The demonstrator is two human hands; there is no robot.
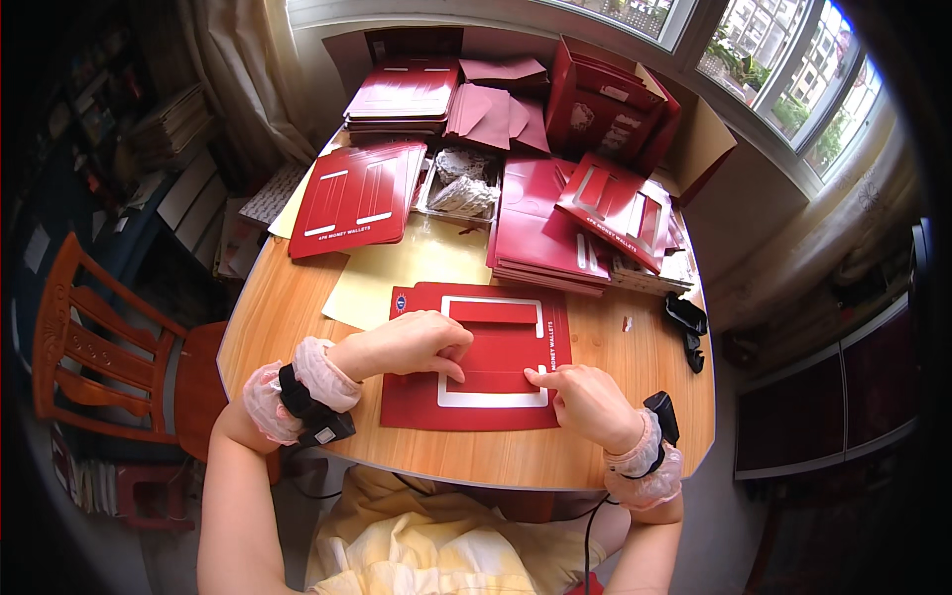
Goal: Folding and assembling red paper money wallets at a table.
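Left hand (416, 342): fingers curled, pressing flat on the left part of the folded middle panel of the flat red card sheet with white-edged cut-outs (476, 359); it pinches nothing.
Red card sheet: flat near the front edge of the round-cornered wooden table (635, 397), its upper left corner over a pale yellow paper sheet (397, 273).
Right hand (585, 402): forefinger stretched out, tip pressing the sheet's lower right white border, other fingers tucked in.
Back of table: stacks of like red card sheets (359, 193), a clear tray of patterned white pieces (461, 188), an open red box (605, 104).
Right edge: small black tool (686, 317).
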